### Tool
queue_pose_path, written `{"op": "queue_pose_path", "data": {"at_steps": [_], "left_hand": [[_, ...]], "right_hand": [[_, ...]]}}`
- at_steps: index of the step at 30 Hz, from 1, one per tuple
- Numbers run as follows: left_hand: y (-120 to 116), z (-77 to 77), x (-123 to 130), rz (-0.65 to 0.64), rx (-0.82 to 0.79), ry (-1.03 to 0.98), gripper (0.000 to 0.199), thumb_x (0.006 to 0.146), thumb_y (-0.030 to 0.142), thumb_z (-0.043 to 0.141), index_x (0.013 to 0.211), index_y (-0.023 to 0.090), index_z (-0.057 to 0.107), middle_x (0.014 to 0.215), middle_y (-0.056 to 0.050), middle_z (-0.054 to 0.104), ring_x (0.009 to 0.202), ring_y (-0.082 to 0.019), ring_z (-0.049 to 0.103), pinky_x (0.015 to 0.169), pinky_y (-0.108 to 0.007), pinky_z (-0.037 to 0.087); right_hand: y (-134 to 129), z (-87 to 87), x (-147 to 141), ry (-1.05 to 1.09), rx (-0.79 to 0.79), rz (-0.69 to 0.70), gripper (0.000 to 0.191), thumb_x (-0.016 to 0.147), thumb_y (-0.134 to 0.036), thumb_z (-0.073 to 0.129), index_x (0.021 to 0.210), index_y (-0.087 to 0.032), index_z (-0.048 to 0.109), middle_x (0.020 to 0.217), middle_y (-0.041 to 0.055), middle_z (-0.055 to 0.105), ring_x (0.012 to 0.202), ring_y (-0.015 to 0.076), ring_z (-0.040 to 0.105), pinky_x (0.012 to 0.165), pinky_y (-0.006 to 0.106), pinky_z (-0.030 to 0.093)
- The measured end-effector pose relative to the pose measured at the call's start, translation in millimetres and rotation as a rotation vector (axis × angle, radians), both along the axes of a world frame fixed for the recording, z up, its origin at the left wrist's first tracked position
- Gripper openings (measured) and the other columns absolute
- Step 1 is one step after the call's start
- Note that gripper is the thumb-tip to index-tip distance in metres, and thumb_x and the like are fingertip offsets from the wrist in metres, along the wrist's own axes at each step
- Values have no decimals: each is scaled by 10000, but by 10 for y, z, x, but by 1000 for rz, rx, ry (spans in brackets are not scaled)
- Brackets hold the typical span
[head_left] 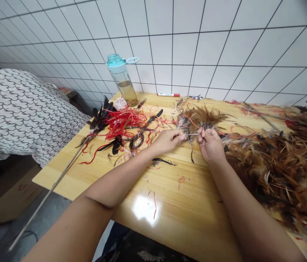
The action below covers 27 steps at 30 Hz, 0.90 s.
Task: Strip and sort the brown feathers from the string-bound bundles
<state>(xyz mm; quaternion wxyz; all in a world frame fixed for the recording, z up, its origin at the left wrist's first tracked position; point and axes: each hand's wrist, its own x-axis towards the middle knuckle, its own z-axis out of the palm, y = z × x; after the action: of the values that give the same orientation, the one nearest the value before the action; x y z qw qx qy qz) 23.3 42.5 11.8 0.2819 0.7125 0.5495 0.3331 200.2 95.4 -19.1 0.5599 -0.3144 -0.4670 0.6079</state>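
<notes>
My left hand point(169, 141) is closed in a pinch above the middle of the wooden table. A thin pale strand point(191, 134) runs from its fingertips to my right hand point(210, 145), whose fingers are closed on the other end. Whether it is string or a feather's quill I cannot make out. Just behind my hands lies a tuft of brown feathers point(206, 115) with pale fluff at its left side. Left of my left hand sits a tangle of red string point(126, 119), with loose black feathers around it.
A large heap of brown feathers point(275, 167) covers the table's right side. A stick with black feathers point(60, 177) juts over the left edge. At the back stand a water bottle point(126, 85) and a red-and-white marker point(168, 95) by the tiled wall. Patterned white cloth point(19, 116) is at left.
</notes>
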Motion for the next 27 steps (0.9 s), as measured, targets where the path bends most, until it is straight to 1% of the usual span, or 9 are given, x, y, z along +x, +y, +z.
{"op": "queue_pose_path", "data": {"at_steps": [3,5,8,10,12,15,20,25,27], "left_hand": [[-16,35,11,20,98,91,248,879,266,494,694,149,609,637,18,583,625,-102,515,616,-221,365],[-33,55,32,8,190,124,233,881,231,489,692,150,600,648,11,585,637,-104,522,633,-226,372],[-73,70,83,-32,332,177,212,890,200,468,735,151,605,704,-11,614,684,-116,547,672,-237,394],[-110,78,125,-61,419,249,212,903,198,447,771,152,606,738,-28,628,713,-127,558,690,-249,406],[-150,93,164,-83,511,369,230,917,211,427,779,153,601,744,-43,623,720,-141,550,691,-266,405],[-188,122,193,-111,649,564,276,934,226,395,744,155,582,727,-60,594,715,-159,518,675,-293,384],[-115,139,62,-107,730,650,262,927,195,387,745,158,572,744,-73,583,750,-180,496,707,-316,377],[20,130,-193,-198,533,449,237,915,219,414,829,158,626,796,-72,643,794,-177,543,766,-301,414],[54,142,-262,-260,433,347,271,925,265,409,838,162,645,827,-73,672,811,-169,577,785,-295,428]], "right_hand": [[16,-53,18,-197,36,-117,312,850,-436,519,652,-213,425,740,-8,525,529,84,420,516,229,366],[17,-72,39,-448,114,-226,284,882,-380,440,650,-216,431,739,1,540,545,105,429,540,249,366],[-35,-31,55,-915,339,-351,234,878,-264,402,666,-212,485,774,32,572,654,155,483,594,279,355],[-103,36,45,-1200,443,-379,201,869,-202,402,740,-203,556,866,58,606,708,171,504,593,286,319],[-177,105,20,-1438,476,-383,205,869,-172,405,847,-204,606,959,65,626,678,159,504,558,292,267],[-260,165,-30,-1680,592,-328,215,879,-181,415,887,-200,629,954,73,629,651,147,505,543,301,227],[-325,185,-79,-1754,853,-83,284,912,-168,353,895,-183,636,879,87,627,703,156,538,564,301,232],[-314,186,-74,-1586,901,151,286,859,-113,384,970,-197,634,990,78,651,729,167,552,554,294,256],[-286,180,-78,-1450,879,239,281,815,-76,396,924,-190,629,988,85,652,762,181,555,586,284,308]]}}
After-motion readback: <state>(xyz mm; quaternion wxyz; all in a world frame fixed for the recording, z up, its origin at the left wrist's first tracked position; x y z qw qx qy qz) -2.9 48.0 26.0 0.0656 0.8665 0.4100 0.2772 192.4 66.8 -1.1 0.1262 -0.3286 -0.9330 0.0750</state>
